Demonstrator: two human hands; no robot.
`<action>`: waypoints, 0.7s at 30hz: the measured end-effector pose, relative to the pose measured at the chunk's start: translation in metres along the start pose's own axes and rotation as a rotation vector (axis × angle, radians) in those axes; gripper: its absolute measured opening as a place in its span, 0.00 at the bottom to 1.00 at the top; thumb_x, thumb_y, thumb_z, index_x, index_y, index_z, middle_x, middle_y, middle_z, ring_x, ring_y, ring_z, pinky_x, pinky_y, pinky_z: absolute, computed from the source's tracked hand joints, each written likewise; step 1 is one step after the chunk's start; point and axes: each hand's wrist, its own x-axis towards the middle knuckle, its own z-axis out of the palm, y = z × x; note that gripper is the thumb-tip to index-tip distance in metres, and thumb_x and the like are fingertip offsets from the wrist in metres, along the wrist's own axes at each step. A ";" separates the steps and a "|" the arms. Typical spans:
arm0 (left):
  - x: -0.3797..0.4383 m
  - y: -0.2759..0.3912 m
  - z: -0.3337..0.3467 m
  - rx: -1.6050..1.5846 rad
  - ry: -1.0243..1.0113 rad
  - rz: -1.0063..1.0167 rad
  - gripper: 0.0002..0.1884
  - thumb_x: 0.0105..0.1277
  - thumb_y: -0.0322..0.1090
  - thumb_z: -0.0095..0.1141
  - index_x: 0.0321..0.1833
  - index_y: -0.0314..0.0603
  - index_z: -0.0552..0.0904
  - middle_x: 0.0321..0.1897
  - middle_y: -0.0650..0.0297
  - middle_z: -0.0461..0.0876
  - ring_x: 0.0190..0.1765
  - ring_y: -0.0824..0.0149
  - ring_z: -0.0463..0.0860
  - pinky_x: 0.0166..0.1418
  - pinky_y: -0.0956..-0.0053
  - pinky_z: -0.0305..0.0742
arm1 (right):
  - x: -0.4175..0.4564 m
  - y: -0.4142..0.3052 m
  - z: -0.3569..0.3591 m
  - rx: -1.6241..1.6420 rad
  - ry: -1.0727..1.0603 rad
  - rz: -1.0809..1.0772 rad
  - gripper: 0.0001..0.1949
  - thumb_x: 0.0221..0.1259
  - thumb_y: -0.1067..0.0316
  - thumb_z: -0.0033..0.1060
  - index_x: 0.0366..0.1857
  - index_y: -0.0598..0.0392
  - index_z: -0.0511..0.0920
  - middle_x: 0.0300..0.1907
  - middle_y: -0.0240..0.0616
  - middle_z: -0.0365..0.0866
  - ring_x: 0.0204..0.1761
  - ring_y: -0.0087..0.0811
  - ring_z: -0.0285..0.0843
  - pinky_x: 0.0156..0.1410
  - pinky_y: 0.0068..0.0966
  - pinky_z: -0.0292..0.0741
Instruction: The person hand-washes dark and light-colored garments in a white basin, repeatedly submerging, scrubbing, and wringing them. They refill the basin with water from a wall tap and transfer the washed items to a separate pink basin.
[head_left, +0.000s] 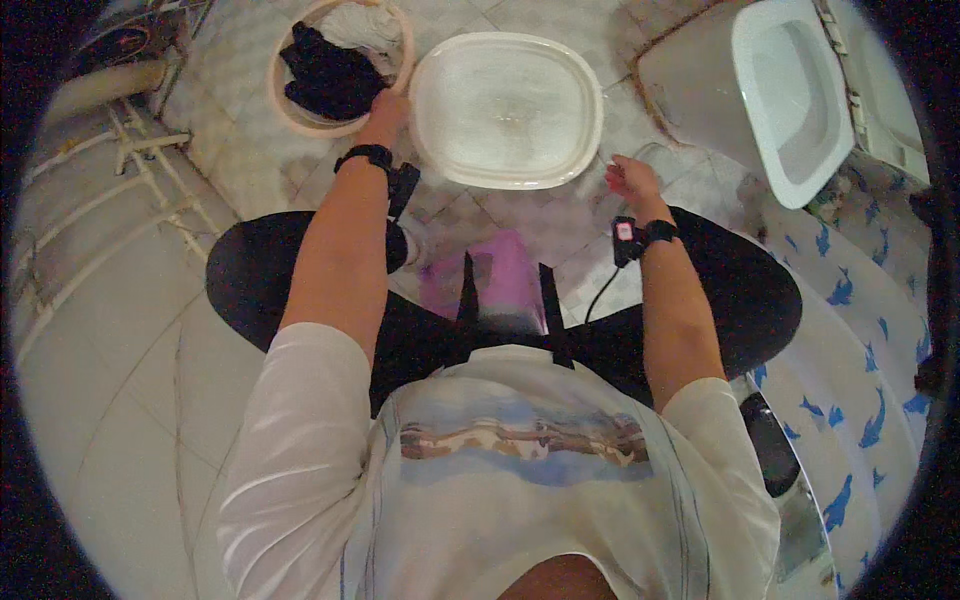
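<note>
My left hand is at the right rim of a round pale-pink basin, its fingers closed on the edge of a dark cloth. A white cloth lies behind the dark one in the same basin. To the right stands a wide oval white tub; whether its pale inside holds water is hard to tell. My right hand is just off that tub's lower right rim, fingers curled and nothing in them.
A white toilet-like fixture stands at the far right, above a dolphin-patterned curtain. A pale rack is on the left. Between my knees is a pink plastic item. Tiles cover the floor.
</note>
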 end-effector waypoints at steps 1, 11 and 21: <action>0.031 -0.050 0.017 0.210 0.084 0.148 0.20 0.61 0.38 0.54 0.49 0.26 0.77 0.50 0.44 0.80 0.51 0.50 0.81 0.53 0.63 0.76 | 0.003 -0.003 0.013 0.109 -0.093 -0.009 0.15 0.63 0.59 0.55 0.46 0.58 0.77 0.40 0.36 0.79 0.36 0.29 0.77 0.36 0.26 0.75; -0.001 -0.003 0.044 -0.051 0.208 -0.069 0.23 0.57 0.35 0.58 0.53 0.27 0.75 0.48 0.43 0.80 0.52 0.47 0.80 0.56 0.60 0.74 | 0.011 -0.007 0.064 0.020 0.261 -0.137 0.16 0.68 0.56 0.47 0.43 0.57 0.78 0.33 0.31 0.79 0.32 0.24 0.72 0.33 0.21 0.65; -0.020 0.016 0.031 -0.153 0.145 0.000 0.25 0.56 0.24 0.53 0.61 0.38 0.74 0.50 0.55 0.80 0.49 0.58 0.81 0.55 0.67 0.74 | 0.079 0.078 0.043 -0.167 0.202 -0.424 0.15 0.66 0.65 0.50 0.53 0.60 0.73 0.49 0.45 0.78 0.47 0.37 0.77 0.58 0.33 0.73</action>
